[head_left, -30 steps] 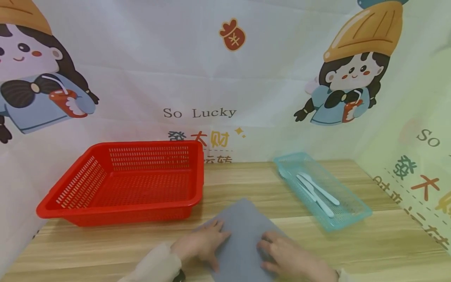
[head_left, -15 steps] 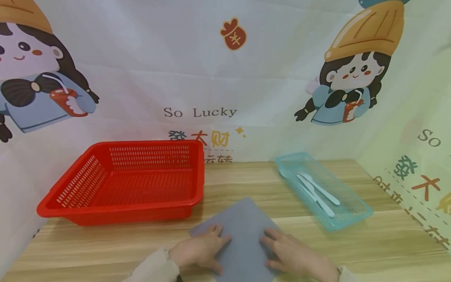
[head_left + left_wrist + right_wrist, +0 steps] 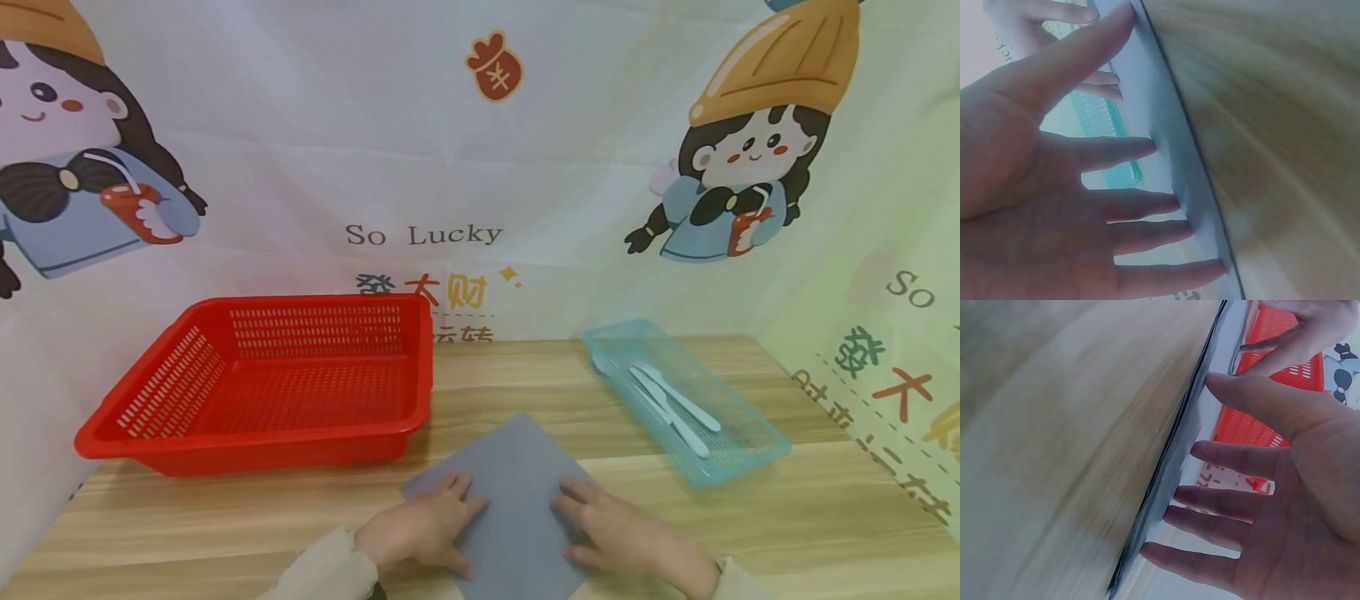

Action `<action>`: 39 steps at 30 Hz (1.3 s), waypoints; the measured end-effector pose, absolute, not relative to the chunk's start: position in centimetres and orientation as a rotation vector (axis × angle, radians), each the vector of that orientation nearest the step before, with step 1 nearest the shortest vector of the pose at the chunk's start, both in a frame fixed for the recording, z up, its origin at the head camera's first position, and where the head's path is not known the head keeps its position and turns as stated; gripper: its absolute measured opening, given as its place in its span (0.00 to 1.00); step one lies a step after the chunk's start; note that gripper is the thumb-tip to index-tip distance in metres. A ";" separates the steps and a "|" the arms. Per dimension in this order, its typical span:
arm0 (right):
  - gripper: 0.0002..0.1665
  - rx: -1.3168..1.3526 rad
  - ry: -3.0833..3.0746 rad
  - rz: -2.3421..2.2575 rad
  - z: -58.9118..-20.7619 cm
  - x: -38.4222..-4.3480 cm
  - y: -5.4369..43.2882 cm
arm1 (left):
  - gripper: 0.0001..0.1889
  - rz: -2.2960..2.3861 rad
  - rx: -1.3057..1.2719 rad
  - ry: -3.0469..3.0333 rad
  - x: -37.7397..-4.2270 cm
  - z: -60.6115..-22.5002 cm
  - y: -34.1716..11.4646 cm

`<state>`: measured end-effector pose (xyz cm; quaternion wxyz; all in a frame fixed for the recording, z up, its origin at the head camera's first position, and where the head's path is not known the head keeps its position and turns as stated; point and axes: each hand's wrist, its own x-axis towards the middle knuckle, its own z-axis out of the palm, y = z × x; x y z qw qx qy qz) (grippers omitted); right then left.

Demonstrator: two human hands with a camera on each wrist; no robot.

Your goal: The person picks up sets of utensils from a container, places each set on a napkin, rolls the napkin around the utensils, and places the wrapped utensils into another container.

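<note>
A flat grey cloth point(image 3: 517, 500) lies on the table with one corner toward the back. Its edge looks layered in the right wrist view. On its left part rests my left hand point(image 3: 431, 525), fingers spread and thumb toward me. My right hand point(image 3: 611, 533) presses the right part with straight, spread fingers. Close up, the left fingertips point(image 3: 1210, 267) touch the cloth near its edge, and so do the right fingertips point(image 3: 1210, 449). Neither hand grips anything.
Back left stands a red perforated basket point(image 3: 255, 446). To the right is a shallow teal basket point(image 3: 750, 471) holding white plastic cutlery point(image 3: 678, 417). A printed fabric backdrop point(image 3: 562, 208) closes off the back and sides of the wooden table point(image 3: 225, 533).
The right fingers have straightened and spread on the cloth. More of the cloth's left corner shows beyond my left hand. Both baskets stay in place.
</note>
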<state>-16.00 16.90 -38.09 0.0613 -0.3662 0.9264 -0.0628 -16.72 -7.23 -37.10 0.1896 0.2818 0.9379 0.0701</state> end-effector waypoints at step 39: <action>0.13 -1.101 3.007 -0.658 -33.8 -20.1 19.8 | 0.18 0.693 1.205 2.758 -23.4 -32.7 -1.8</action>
